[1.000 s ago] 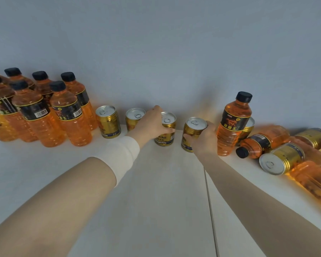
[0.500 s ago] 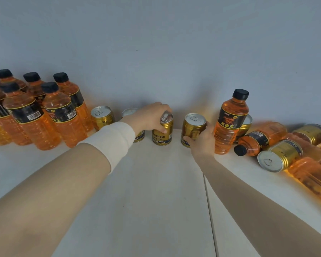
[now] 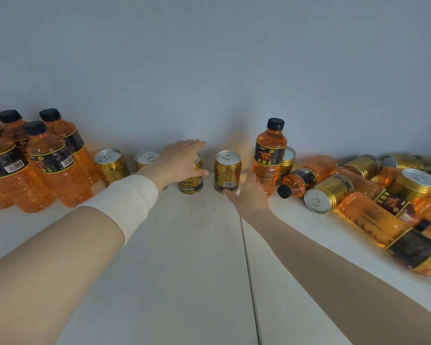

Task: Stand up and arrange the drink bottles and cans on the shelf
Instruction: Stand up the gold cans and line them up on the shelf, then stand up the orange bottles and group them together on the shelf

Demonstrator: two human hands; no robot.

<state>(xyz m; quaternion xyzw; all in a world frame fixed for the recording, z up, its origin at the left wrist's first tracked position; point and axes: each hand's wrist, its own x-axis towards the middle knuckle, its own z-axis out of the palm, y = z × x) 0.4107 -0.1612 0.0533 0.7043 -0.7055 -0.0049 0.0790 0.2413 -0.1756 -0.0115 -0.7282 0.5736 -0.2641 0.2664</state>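
The left hand [image 3: 182, 160] lies nearly flat over a gold can [image 3: 190, 184], fingers extended, likely steadying it upright on the shelf [image 3: 184, 257]. The right hand [image 3: 249, 195] cups the foot of a second can [image 3: 227, 171]; whether it actually grips cannot be told. Both are smooth metal cylinders. Right of that hand lie fallen plastic bottles [image 3: 366, 217].

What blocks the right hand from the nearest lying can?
Probably nothing, so likely yes: the can lies uncovered, with bare shelf between it and the right hand.
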